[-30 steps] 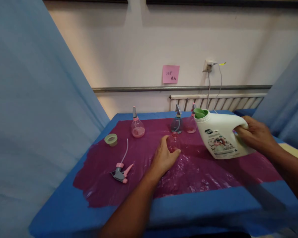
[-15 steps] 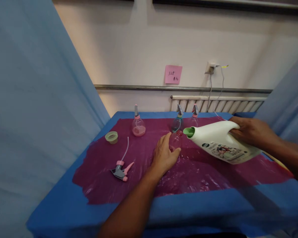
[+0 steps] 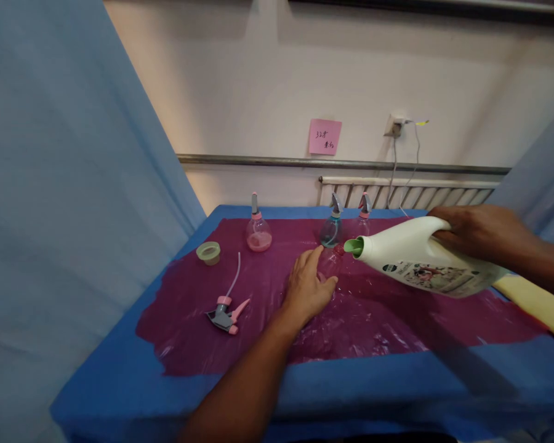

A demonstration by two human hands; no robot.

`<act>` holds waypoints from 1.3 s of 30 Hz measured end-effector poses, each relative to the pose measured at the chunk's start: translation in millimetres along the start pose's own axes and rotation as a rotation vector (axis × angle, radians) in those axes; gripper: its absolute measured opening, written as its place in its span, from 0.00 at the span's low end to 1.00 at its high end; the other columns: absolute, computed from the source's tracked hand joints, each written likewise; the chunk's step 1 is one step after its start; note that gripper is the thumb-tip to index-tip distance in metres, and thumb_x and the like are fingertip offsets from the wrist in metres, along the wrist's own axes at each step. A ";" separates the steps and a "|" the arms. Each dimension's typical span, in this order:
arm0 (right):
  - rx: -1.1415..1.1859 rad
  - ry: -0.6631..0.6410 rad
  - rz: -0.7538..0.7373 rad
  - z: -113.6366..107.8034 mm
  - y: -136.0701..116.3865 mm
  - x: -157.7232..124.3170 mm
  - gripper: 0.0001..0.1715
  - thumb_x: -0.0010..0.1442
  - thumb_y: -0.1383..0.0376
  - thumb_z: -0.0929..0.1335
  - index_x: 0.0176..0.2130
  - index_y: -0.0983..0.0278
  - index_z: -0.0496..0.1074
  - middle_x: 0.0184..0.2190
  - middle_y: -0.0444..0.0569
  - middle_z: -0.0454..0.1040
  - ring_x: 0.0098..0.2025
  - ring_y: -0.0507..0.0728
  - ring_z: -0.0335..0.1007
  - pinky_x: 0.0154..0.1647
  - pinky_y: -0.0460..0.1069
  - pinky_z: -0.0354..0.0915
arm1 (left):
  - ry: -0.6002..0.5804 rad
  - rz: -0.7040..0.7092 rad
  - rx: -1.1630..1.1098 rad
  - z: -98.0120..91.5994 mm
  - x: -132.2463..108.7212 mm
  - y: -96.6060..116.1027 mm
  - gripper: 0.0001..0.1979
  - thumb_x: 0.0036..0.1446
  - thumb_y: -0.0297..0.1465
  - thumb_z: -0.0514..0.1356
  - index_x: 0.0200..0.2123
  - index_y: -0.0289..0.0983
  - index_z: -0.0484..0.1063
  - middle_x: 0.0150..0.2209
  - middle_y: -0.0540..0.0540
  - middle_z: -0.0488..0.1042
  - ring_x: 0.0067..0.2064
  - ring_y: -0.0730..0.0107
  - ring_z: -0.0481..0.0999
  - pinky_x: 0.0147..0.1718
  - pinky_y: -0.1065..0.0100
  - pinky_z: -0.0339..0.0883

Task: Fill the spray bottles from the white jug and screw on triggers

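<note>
My left hand (image 3: 308, 286) is wrapped round a clear pink bottle (image 3: 329, 264) without its spray head, tilted slightly to the right. With my right hand (image 3: 466, 231) I grip the handle of a large white jug (image 3: 425, 255), held nearly level. The jug's green spout (image 3: 353, 247) is at the mouth of the pink bottle; whether liquid flows I cannot tell. A loose grey and pink spray head (image 3: 222, 317) with its tube lies to the left of my left hand.
Behind stand a pink spray bottle (image 3: 259, 237) with pink liquid, a teal spray bottle (image 3: 331, 231) and another pink spray bottle (image 3: 363, 223). A small green-rimmed tub (image 3: 208, 253) sits at left. A purple plastic sheet (image 3: 189, 344) covers the blue table. Yellow cloth-like material (image 3: 535, 304) lies at right.
My right hand has raised the back of the jug slightly, and its spout has come closer to the bottle's mouth. The bottle leans a little more to the right.
</note>
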State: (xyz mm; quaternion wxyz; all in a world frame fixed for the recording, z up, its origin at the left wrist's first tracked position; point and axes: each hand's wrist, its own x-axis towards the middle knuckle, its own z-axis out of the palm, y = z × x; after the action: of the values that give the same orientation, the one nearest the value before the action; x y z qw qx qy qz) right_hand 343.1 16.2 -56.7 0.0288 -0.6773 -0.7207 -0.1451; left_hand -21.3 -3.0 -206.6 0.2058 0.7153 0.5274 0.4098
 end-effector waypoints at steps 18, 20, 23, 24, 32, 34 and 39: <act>-0.178 0.078 -0.224 -17.4 9.7 16.3 0.17 0.67 0.51 0.63 0.44 0.53 0.77 0.40 0.50 0.87 0.36 0.65 0.80 0.30 0.52 0.53 | -0.033 0.000 -0.001 -1.0 -2.2 2.9 0.40 0.61 0.30 0.73 0.75 0.45 0.68 0.72 0.40 0.72 0.74 0.47 0.71 0.76 0.46 0.64; -0.187 0.068 -0.218 -20.9 8.5 17.3 0.18 0.66 0.50 0.63 0.45 0.53 0.78 0.40 0.50 0.87 0.36 0.66 0.80 0.30 0.52 0.53 | -0.040 0.005 0.003 -0.7 -2.0 2.7 0.40 0.62 0.31 0.72 0.75 0.45 0.67 0.72 0.39 0.72 0.74 0.47 0.71 0.76 0.46 0.64; -0.183 0.064 -0.212 -25.5 5.6 18.4 0.18 0.66 0.50 0.63 0.45 0.52 0.79 0.39 0.50 0.87 0.34 0.65 0.80 0.29 0.52 0.54 | -0.048 0.008 0.010 0.2 -1.8 1.6 0.40 0.61 0.31 0.72 0.75 0.44 0.67 0.72 0.39 0.72 0.74 0.47 0.71 0.76 0.46 0.64; -0.180 0.059 -0.213 -26.7 4.7 18.7 0.18 0.66 0.51 0.63 0.44 0.53 0.79 0.38 0.50 0.87 0.34 0.65 0.80 0.29 0.52 0.55 | -0.049 0.008 0.013 0.5 -1.8 1.2 0.40 0.61 0.31 0.72 0.75 0.44 0.67 0.72 0.39 0.72 0.73 0.47 0.71 0.76 0.46 0.64; -0.189 0.060 -0.257 -31.0 5.0 20.9 0.20 0.67 0.51 0.62 0.48 0.52 0.80 0.43 0.49 0.88 0.37 0.66 0.82 0.31 0.53 0.58 | -0.042 0.007 0.024 2.3 -3.2 -1.1 0.40 0.61 0.31 0.72 0.75 0.44 0.68 0.72 0.40 0.72 0.74 0.48 0.71 0.76 0.47 0.64; -0.187 0.064 -0.265 -31.4 5.3 21.5 0.20 0.67 0.50 0.62 0.48 0.52 0.80 0.42 0.49 0.88 0.37 0.66 0.83 0.31 0.53 0.58 | -0.039 0.009 0.023 2.5 -3.1 -0.8 0.40 0.61 0.31 0.72 0.75 0.44 0.68 0.72 0.40 0.72 0.74 0.48 0.71 0.76 0.47 0.64; -0.186 0.103 -0.264 -30.6 7.4 23.5 0.19 0.66 0.50 0.64 0.47 0.50 0.81 0.40 0.48 0.87 0.34 0.65 0.81 0.29 0.53 0.56 | -0.038 -0.002 0.029 2.5 -2.6 0.5 0.40 0.60 0.31 0.73 0.74 0.43 0.68 0.71 0.40 0.73 0.73 0.48 0.72 0.76 0.47 0.65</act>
State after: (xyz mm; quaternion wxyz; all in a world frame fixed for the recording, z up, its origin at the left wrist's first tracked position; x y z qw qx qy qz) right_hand 343.7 31.6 -20.6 -0.0163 -0.5682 -0.7844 -0.2482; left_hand -19.3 -5.2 -208.7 0.2058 0.7252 0.5300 0.3883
